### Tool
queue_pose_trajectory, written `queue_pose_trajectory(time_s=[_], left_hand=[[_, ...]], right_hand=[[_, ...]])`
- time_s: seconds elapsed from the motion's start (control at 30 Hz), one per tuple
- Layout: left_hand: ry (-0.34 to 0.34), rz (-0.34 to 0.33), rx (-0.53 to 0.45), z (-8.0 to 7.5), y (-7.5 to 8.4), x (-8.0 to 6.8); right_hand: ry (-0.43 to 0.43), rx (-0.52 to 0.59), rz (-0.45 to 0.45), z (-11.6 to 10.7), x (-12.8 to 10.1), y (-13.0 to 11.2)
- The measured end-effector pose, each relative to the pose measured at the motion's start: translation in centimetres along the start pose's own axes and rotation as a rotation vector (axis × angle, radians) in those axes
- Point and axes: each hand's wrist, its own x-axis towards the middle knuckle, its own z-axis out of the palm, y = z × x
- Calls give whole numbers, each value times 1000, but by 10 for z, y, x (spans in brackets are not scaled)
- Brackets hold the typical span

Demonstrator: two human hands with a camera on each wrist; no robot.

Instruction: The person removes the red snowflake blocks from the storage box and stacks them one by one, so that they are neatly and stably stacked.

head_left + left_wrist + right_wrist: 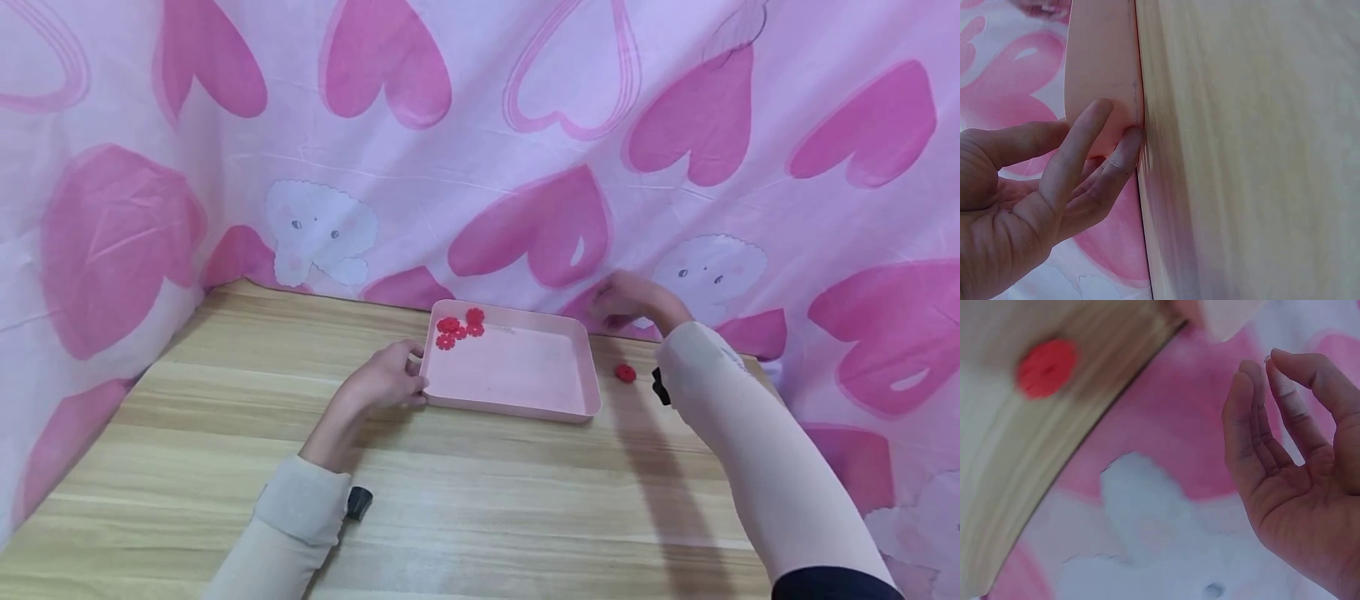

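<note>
A shallow pink tray [517,409] rests on the wooden table. Several red flower-shaped discs [447,325] are gathered in its far left corner. My left hand [386,375] holds the tray's left end; in the left wrist view, its fingers [1088,144] curl at the corner, on the rim and outer wall. My right hand [628,300] hovers beyond the tray's far right corner, its fingers loosely bent with nothing seen between them in the right wrist view. One more red disc [626,373] lies on the table to the tray's right, nearer me than the right hand.
The wooden table [480,492] extends toward me in front of the tray. A pink curtain [408,192] with hearts and white animal faces hangs right behind the table's back edge and along both sides. Dark straps [358,503] sit at my wrists.
</note>
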Motion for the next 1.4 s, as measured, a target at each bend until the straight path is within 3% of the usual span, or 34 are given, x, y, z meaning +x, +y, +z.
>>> queue_pose_trajectory(time_s=[0.13,0.27,0.47,0.57,0.7,0.87,1.07,1.4], left_hand=[[2,5,-19,-2,-2,0],[5,10,-24,-2,-3,1],[10,6,-16,-1,-2,1],[8,12,-19,0,-2,2],[10,18,-23,0,-2,2],[14,9,-24,-2,-4,4],[8,6,-24,-3,-3,5],[0,17,-25,-4,-2,4]], right_hand=[[-3,-33,-36,7,10,-29],[-16,2,-60,22,24,-56],[-31,5,23,49,49,-89],[-81,-24,28,62,59,-101],[-132,-181,-23,84,70,-110],[-59,-358,-105,105,80,-114],[3,-402,-200,120,84,-122],[46,-336,-175,132,87,-125]])
